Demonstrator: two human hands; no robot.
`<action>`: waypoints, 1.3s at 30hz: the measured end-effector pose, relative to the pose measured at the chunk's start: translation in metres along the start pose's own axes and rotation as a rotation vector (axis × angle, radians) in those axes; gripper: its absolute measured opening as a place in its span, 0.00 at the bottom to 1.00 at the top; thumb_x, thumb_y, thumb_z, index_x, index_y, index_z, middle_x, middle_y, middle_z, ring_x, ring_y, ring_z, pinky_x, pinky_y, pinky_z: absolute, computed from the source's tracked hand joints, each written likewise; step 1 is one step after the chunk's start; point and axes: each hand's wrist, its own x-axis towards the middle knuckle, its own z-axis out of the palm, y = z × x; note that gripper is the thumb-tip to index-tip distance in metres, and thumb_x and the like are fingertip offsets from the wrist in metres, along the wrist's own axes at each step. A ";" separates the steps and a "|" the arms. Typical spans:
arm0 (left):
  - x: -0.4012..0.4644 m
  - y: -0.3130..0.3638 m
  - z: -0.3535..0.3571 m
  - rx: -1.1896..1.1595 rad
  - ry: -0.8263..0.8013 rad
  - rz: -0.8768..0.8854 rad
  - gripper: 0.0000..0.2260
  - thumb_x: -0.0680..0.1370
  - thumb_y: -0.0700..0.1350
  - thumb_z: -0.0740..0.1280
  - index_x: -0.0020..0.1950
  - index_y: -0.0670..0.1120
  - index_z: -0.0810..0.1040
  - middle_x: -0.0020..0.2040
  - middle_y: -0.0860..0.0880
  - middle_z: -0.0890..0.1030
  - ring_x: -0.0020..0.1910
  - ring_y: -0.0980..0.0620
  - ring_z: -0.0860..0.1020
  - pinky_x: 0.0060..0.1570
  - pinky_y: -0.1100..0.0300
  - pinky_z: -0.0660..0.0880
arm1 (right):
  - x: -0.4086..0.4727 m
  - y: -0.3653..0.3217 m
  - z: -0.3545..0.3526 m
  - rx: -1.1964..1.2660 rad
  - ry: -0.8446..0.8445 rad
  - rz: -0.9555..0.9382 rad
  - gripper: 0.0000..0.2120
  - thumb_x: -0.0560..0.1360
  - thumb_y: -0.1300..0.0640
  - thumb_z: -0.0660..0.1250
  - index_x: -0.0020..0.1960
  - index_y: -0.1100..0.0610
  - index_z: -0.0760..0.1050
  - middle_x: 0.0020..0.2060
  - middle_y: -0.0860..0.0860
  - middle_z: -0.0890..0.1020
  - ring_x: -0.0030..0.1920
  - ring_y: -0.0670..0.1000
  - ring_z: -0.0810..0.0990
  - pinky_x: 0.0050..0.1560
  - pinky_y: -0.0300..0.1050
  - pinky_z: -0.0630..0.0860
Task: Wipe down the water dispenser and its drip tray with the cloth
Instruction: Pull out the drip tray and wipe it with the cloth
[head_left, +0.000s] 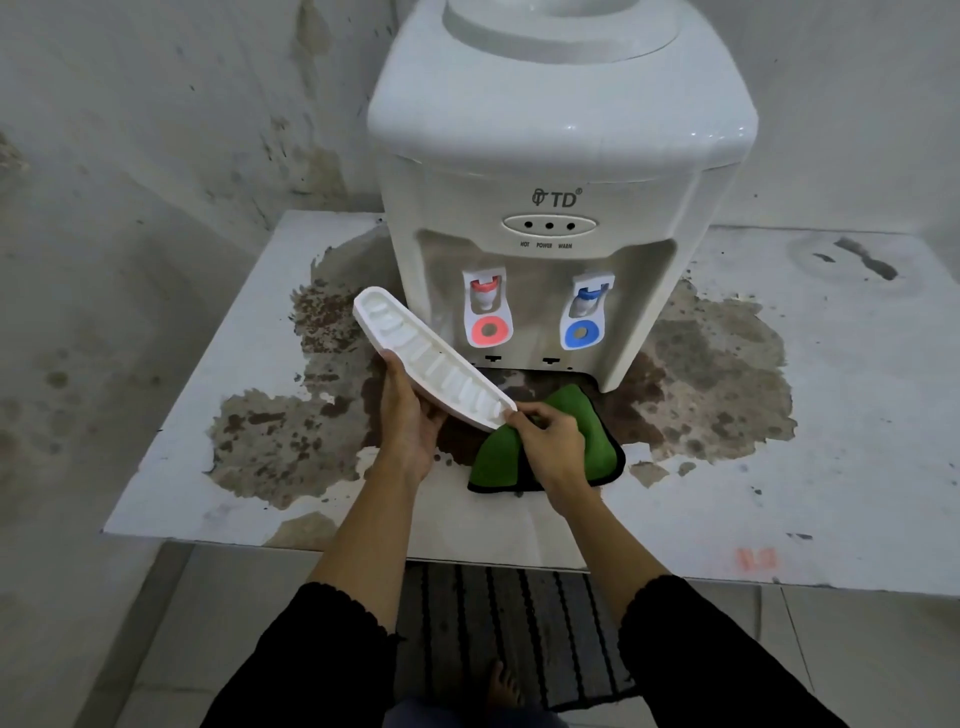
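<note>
A white table-top water dispenser (561, 156) stands at the back of a stained white counter (831, 415), with a red tap (485, 291) and a blue tap (587, 301) on its front. My left hand (408, 415) holds the white slotted drip tray (426, 358) lifted and tilted in front of the dispenser, gripping its underside. My right hand (550, 439) pinches the tray's near end while resting over the green cloth (498, 457), which lies bunched on the counter just below the taps. Whether the fingers also hold the cloth is unclear.
Brown stains spread over the counter around the dispenser's base (717, 358). A marked grey wall (182, 130) rises behind and to the left. Below the counter's front edge lie a dark ribbed floor mat (498, 634) and my bare foot (504, 680).
</note>
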 end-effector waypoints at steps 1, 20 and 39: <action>0.000 -0.001 -0.001 0.014 0.007 0.012 0.26 0.77 0.64 0.54 0.72 0.54 0.66 0.65 0.50 0.76 0.62 0.47 0.76 0.59 0.48 0.75 | -0.002 0.001 0.001 0.004 -0.022 -0.004 0.08 0.74 0.57 0.68 0.51 0.57 0.81 0.42 0.49 0.81 0.43 0.46 0.78 0.41 0.32 0.75; 0.001 0.032 -0.023 0.160 0.089 0.113 0.23 0.76 0.64 0.58 0.66 0.54 0.73 0.59 0.52 0.80 0.56 0.50 0.79 0.57 0.49 0.76 | -0.017 -0.007 0.002 -0.432 -0.215 -0.704 0.10 0.71 0.65 0.70 0.52 0.60 0.81 0.47 0.53 0.79 0.45 0.45 0.75 0.48 0.22 0.68; -0.011 0.023 -0.009 0.085 0.208 0.129 0.17 0.77 0.59 0.61 0.60 0.51 0.76 0.55 0.49 0.81 0.55 0.47 0.80 0.57 0.46 0.77 | -0.011 -0.013 0.007 -0.612 -0.256 -0.808 0.10 0.67 0.63 0.74 0.48 0.61 0.80 0.44 0.55 0.82 0.46 0.55 0.80 0.51 0.46 0.77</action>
